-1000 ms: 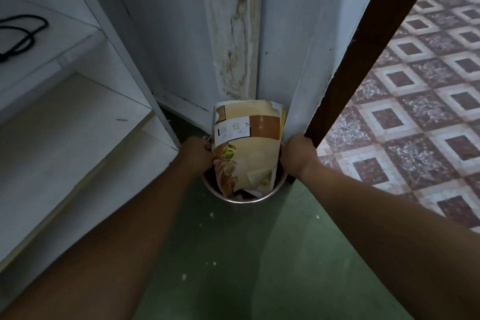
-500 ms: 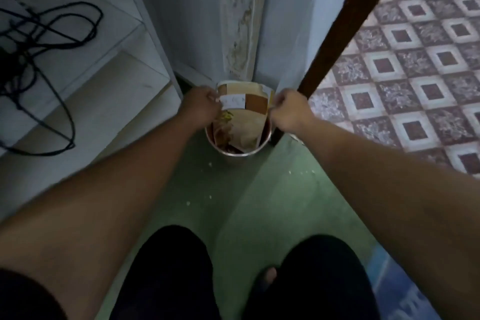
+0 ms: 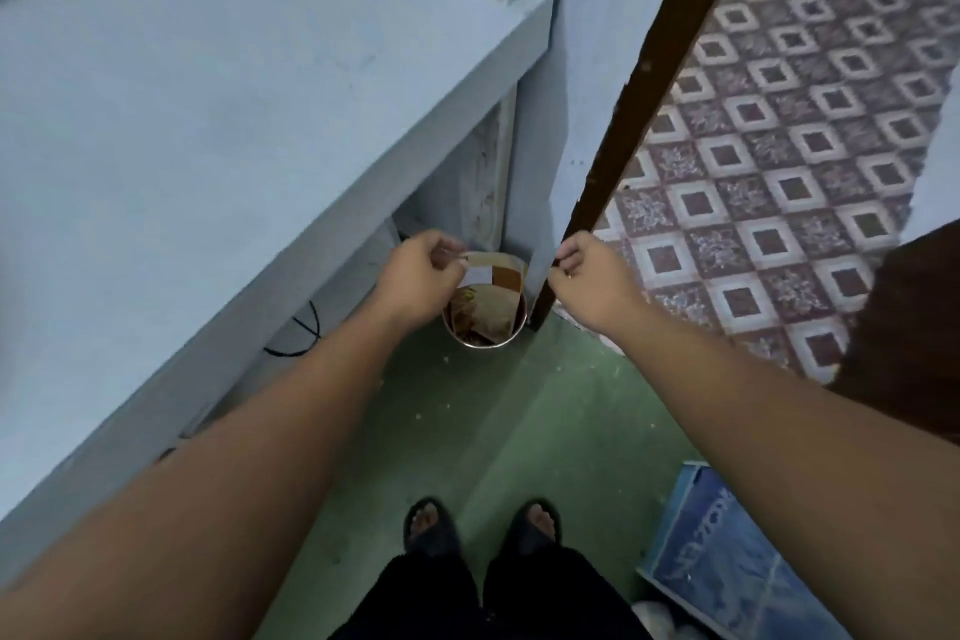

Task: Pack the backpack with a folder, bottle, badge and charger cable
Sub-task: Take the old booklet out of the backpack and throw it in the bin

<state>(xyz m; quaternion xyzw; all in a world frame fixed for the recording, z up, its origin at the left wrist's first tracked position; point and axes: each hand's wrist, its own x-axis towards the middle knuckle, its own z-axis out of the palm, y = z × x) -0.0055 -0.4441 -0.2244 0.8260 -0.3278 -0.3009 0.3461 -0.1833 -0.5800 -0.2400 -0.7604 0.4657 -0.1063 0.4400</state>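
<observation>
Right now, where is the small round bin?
Head view, centre: the bin stands on the green floor in the corner, left of the dark door edge, between the left hand and right hand.

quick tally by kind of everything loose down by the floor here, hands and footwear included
hands: 2, left hand and right hand
metal bin: 1
printed bag in the bin: 1
black cable under the shelf: 1
blue box: 1
slippers: 2
total: 8
</observation>
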